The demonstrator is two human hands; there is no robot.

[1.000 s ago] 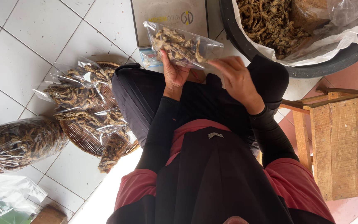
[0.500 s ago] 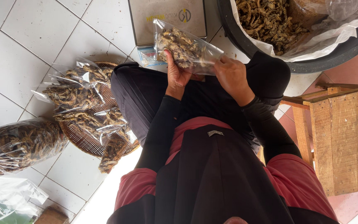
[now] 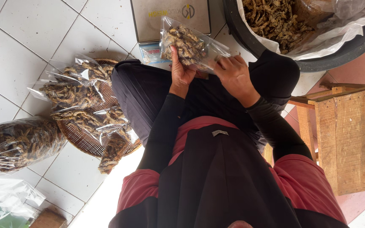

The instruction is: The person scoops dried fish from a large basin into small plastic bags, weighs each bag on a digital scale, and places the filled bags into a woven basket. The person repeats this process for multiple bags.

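Clear plastic bag [image 3: 189, 43], glossy and crinkled, pinched between the fingers of both hands; contents dry, rough, matt brown. Beyond the fingertips: matt black tub [image 3: 275, 48] lined with shiny plastic film. Left of the fingers: woven tray [image 3: 85, 145], coarse. Right: raw wooden pallet [image 3: 351, 139]. Floor tiles [image 3: 43, 38] smooth, faintly glossy.

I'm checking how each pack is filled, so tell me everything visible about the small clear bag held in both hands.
The small clear bag is a thin, glossy plastic pouch, filled at one end with brown, shrivelled dried pieces. Its other end is empty, crinkled film. It is held up, tilted, over the lap, in front of a flat grey box on the tiled floor. The left hand grips the filled end, thumb across it; the right hand pinches the empty end.
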